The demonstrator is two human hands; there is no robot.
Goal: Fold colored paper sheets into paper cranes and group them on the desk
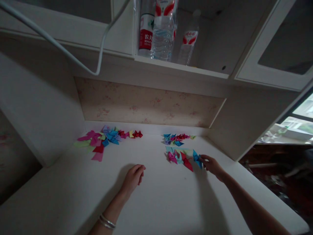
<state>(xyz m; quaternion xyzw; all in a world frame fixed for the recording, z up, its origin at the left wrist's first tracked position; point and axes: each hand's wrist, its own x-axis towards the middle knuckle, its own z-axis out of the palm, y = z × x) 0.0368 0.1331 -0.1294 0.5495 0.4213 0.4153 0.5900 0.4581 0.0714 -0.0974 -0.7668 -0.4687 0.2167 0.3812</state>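
My right hand [209, 164] pinches a blue paper crane [196, 159] by one edge, just over the white desk. Beside it on the left lie a red paper crane [187, 163], a magenta folded piece [172, 158] and pale green paper pieces. Behind these, a small cluster of blue, purple and red folded papers [179, 138] sits near the back edge. My left hand [135, 175] rests over the middle of the desk with its fingers curled closed, and nothing shows in it. Closest to it is a larger heap of coloured folded paper [111, 135] at the back left.
Over the white desk [156, 202] hangs a cabinet shelf [186, 67] holding water bottles [162, 36]. A white cable [66, 55] droops at upper left. Side panels close in the desk's back left and right, and a window [298, 120] is at the right.
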